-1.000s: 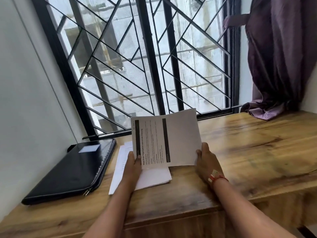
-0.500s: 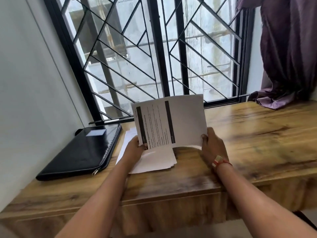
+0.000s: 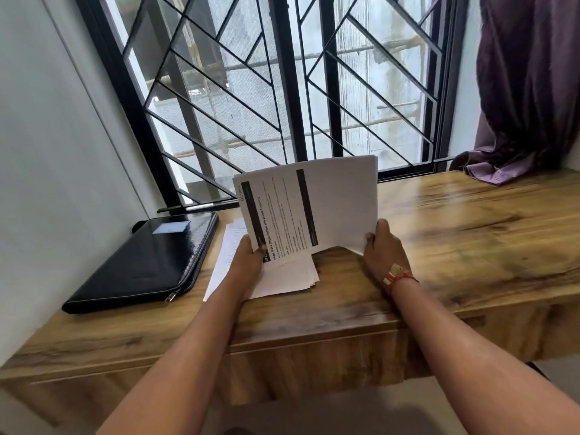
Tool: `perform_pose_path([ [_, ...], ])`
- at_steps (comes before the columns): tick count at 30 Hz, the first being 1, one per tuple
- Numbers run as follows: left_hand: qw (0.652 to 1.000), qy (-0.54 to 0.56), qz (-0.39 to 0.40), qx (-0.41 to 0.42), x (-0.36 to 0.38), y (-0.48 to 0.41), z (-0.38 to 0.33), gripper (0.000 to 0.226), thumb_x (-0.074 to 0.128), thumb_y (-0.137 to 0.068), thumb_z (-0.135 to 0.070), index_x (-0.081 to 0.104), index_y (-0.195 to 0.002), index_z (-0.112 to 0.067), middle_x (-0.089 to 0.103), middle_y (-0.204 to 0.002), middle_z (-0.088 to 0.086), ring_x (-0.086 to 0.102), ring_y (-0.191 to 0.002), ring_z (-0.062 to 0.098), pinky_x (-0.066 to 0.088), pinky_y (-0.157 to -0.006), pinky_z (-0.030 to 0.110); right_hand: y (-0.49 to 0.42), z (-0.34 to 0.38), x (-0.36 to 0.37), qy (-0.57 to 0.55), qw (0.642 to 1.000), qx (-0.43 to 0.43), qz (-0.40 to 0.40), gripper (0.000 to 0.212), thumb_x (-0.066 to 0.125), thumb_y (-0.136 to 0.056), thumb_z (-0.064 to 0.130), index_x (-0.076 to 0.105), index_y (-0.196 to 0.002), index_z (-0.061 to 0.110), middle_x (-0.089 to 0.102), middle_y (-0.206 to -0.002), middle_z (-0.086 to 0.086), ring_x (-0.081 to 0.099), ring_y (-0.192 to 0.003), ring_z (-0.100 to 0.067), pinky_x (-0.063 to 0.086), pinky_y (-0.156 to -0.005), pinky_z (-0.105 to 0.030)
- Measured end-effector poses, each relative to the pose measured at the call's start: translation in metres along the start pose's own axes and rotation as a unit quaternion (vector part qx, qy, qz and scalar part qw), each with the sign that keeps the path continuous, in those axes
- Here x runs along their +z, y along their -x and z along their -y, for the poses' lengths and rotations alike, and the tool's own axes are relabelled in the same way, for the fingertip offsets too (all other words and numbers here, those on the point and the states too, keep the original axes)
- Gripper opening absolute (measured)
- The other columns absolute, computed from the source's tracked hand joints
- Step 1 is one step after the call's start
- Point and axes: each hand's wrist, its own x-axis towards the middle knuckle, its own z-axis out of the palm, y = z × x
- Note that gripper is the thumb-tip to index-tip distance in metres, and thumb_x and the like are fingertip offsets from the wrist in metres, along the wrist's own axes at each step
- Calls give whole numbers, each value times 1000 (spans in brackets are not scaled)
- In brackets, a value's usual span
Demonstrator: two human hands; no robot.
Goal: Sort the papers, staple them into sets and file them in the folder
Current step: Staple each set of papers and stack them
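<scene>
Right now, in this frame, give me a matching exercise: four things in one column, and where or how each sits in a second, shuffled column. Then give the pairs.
Things:
1. printed sheets
2. loose paper pile
3. black folder
4. purple curtain

Places or states:
A. lying closed at the left end of the desk
B. bunched at the desk's far right end
C. raised, gripped by the left hand and the right hand
D. flat on the desk, beside the folder

Pairs: 1-C, 2-D, 3-A, 4-B
</scene>
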Motion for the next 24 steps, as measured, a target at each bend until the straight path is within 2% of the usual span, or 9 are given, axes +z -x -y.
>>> perform_pose_path([
  [5,999,39,35,14,-7,2,-7,31,46,-102,-2,59,-124,-20,70,-122,2,65,-116,19,50,-104,44,-3,0,-4,-61,997,18,-50,24,40,-102,10,44,-126,6,64,-116,-23,61,-99,-40,38,-73,-31],
  [10,995,80,57,21,-11,7,-11,33,39,-103,4,59,-116,-20,68,-124,8,63,-120,24,49,-104,45,-2,0,-5,-77,995,5,-68,24,39,-103,10,45,-126,7,64,-113,-22,61,-95,-38,38,-71,-31],
  [14,997,28,43,54,-12,12,-9,25,46,-103,-5,57,-118,-22,70,-120,-1,66,-113,13,52,-98,33,-2,-2,-3,-79,995,-1,-58,22,39,-103,13,44,-125,8,64,-114,-21,61,-95,-36,42,-72,-32],
  [16,998,4,28,56,-13,12,-8,22,50,-102,-7,57,-117,-21,69,-118,-1,65,-111,13,52,-96,30,-3,-2,-2,-64,997,6,-36,21,39,-103,13,43,-124,8,63,-115,-22,61,-97,-38,43,-73,-33],
  [21,998,-15,16,60,-12,9,-8,12,50,-104,-12,55,-113,-17,69,-120,9,67,-109,20,53,-100,41,-6,-5,0,-62,997,7,-44,24,39,-102,11,44,-126,7,63,-116,-24,60,-98,-41,43,-74,-34],
  [24,998,26,22,44,-10,10,-14,15,44,-105,-12,52,-113,-20,68,-118,10,67,-107,26,58,-87,42,-6,-7,0,-80,995,4,-61,28,39,-102,9,46,-129,6,65,-116,-22,61,-99,-40,43,-74,-33],
])
